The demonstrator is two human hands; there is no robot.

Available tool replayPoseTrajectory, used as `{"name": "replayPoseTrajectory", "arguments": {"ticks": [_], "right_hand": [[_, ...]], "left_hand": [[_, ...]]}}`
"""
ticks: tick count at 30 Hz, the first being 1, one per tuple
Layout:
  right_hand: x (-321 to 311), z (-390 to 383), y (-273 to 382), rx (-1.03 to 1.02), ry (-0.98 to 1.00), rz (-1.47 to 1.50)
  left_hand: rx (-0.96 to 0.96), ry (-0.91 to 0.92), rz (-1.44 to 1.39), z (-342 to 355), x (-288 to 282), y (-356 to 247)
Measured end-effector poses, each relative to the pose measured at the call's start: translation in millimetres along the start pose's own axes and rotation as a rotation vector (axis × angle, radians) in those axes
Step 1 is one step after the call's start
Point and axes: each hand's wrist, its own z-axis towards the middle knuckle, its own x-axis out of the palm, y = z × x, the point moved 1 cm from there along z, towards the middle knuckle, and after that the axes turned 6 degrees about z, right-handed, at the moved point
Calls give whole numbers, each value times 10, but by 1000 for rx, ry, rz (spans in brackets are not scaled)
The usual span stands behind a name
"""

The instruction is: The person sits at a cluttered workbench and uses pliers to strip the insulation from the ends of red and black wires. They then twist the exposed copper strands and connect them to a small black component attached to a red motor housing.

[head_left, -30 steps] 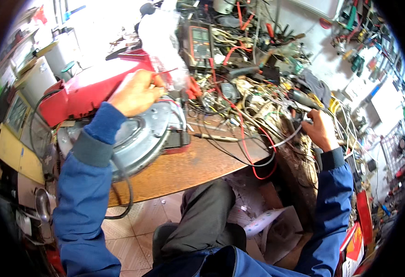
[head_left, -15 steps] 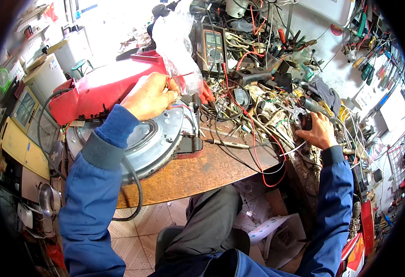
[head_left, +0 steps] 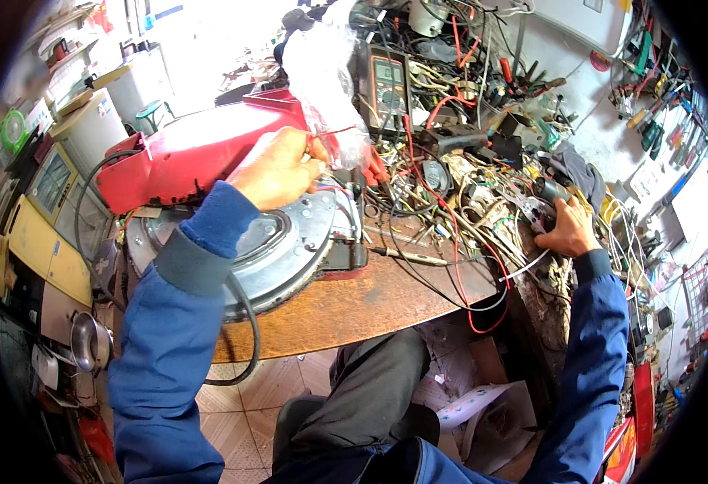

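Note:
Above a round metal plate assembly (head_left: 277,262), my left hand (head_left: 285,165) pinches a thin red wire, beside a red plastic housing (head_left: 177,161) and crumpled clear plastic (head_left: 322,73). Coloured wires run from the plate's right side under that hand. My right hand (head_left: 572,226) is in the heap of wires and parts at the bench's right, fingers curled at a silver metal tool (head_left: 534,208) and a dark cylinder (head_left: 549,189); what exactly it grips is unclear.
A multimeter (head_left: 389,89) stands behind the heap, and a probe (head_left: 410,256) lies on the wooden bench (head_left: 362,315). A black cable loops below its front edge. Hand tools hang on the right wall (head_left: 652,121); appliances (head_left: 47,258) crowd the left. My legs are below the bench.
The whole scene has shifted slightly rightward in view. My right hand has changed its finger position among the dark and silver items; my left hand keeps its pinch above the plate.

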Motion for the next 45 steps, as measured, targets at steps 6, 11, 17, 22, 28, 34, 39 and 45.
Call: {"name": "replayPoseTrajectory", "arguments": {"ticks": [6,11,17,22,28,34,39,45], "right_hand": [[-215,-100,100,-181,-477,-9],[-370,-7,139,-48,-712,356],[-294,527,-215,283,-837,1015],[-341,669,-669,111,-1224,190],[-595,984,-1162,119,-932,1873],[-607,111,753,-353,-138,1947],[-157,-814,2039,-164,637,1758],[-54,-1061,2585,-42,993,1664]], "left_hand": [[5,-31,46,-65,-34,-92],[-5,15,31,-44,-46,-79],[19,0,18,-14,-27,18],[15,-23,20,-54,-34,-84],[27,-23,16,-47,-19,-95],[-32,24,-1,-64,-81,-17],[-38,52,-55,-53,-65,-82],[-13,54,-109,-90,-102,-97]]}}
